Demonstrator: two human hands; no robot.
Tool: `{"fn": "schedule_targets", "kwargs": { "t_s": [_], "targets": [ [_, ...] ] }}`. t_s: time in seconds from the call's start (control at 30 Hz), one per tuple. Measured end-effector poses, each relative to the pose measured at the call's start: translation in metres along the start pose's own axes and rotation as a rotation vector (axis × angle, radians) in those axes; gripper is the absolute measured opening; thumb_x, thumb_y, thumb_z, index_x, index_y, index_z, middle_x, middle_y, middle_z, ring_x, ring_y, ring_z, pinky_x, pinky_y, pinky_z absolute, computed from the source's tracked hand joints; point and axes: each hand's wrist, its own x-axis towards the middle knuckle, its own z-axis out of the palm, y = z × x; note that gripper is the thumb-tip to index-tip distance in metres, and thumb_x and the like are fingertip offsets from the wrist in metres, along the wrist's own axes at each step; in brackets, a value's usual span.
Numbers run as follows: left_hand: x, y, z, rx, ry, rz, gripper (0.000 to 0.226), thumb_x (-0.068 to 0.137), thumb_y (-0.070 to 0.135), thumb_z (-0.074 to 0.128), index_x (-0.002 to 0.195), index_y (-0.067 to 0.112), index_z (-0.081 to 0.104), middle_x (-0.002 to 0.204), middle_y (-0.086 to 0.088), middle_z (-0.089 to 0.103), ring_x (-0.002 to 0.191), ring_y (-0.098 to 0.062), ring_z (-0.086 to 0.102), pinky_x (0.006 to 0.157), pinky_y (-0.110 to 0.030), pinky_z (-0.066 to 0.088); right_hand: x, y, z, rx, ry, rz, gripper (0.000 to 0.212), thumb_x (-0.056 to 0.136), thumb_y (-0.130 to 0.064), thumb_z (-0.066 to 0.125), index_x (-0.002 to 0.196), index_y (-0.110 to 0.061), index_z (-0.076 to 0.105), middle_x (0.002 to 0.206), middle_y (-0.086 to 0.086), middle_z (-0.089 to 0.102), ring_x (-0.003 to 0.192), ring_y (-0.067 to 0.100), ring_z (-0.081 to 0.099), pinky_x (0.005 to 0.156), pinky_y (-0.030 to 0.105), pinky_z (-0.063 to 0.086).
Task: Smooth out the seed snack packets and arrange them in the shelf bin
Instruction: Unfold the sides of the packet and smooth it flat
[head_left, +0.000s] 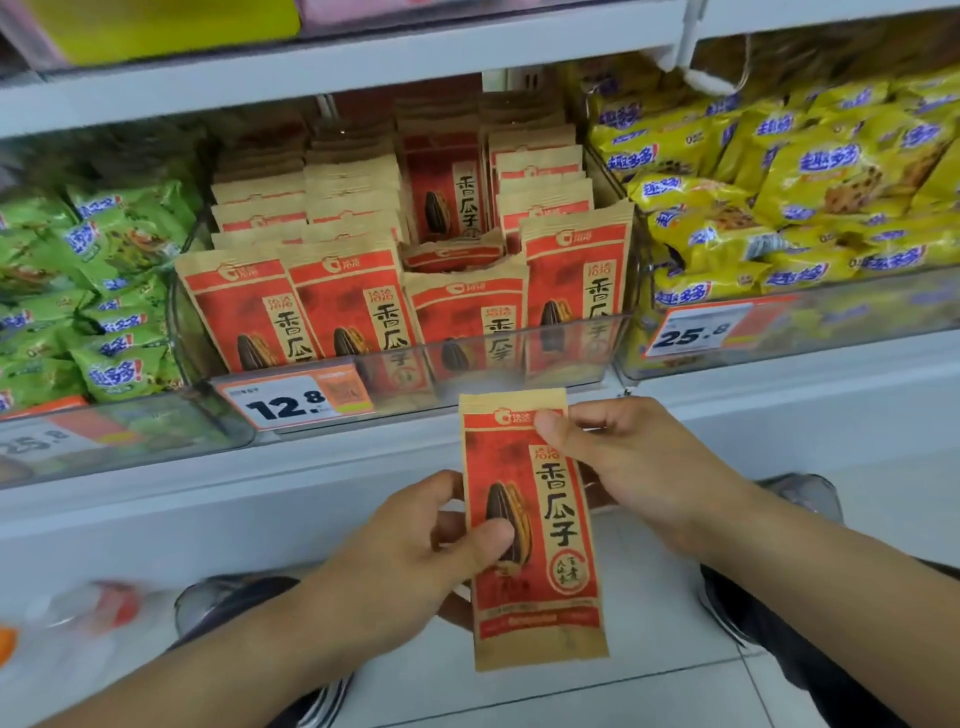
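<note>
Kraft-paper and red, the seed snack packet (535, 530) hangs upright in front of the shelf, below the clear shelf bin (519, 353) where its fellows stand in rows. Left hand (415, 545) pinches its lower left edge, right hand (623, 457) its top right corner. It looks light, thin and crinkly; holding opposite edges should let it be pulled flat.

The packet (535, 525) held between both hands reads 香瓜子. Above the left hand (415, 551), a price tag (293, 400) reads 12.8; up beyond the right hand (639, 467), another tag (698, 330) reads 25.8.
</note>
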Motion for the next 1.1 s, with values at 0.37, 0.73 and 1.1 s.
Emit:
{"fn": "schedule_targets", "kwargs": {
  "t_s": [0.37,0.73,1.1],
  "targets": [
    [0.005,-0.005,-0.001,-0.106,0.182,-0.021,0.017,0.098,0.020,0.055,0.114,0.016,0.061,0.091,-0.004,0.077,0.080,-0.022,0.075,0.068,-0.033,0.061,-0.013,0.011,-0.012,-0.133,-0.328,0.103,0.039,0.084,-0.016,0.077,0.121,-0.020,0.063,0.107,0.015,0.072,0.091,0.032,0.074,0.079,0.046,0.062],
    [0.006,-0.001,-0.009,-0.200,-0.030,-0.153,0.043,0.083,0.025,0.067,0.122,0.010,0.058,0.096,-0.015,0.076,0.083,-0.032,0.074,0.064,-0.032,0.059,-0.003,0.012,-0.008,-0.164,-0.273,0.139,0.034,0.084,-0.005,0.076,0.117,-0.010,0.066,0.086,0.011,0.075,0.072,0.027,0.074,0.059,0.027,0.058],
    [0.009,-0.003,-0.015,-0.182,0.000,-0.168,0.032,0.091,0.020,0.064,0.119,0.007,0.060,0.097,-0.014,0.076,0.082,-0.028,0.074,0.064,-0.030,0.058,0.001,0.012,-0.011,-0.171,-0.385,0.179,0.059,0.071,0.018,0.078,0.120,-0.013,0.064,0.097,0.017,0.070,0.076,0.031,0.073,0.069,0.035,0.060]
  ]
}}
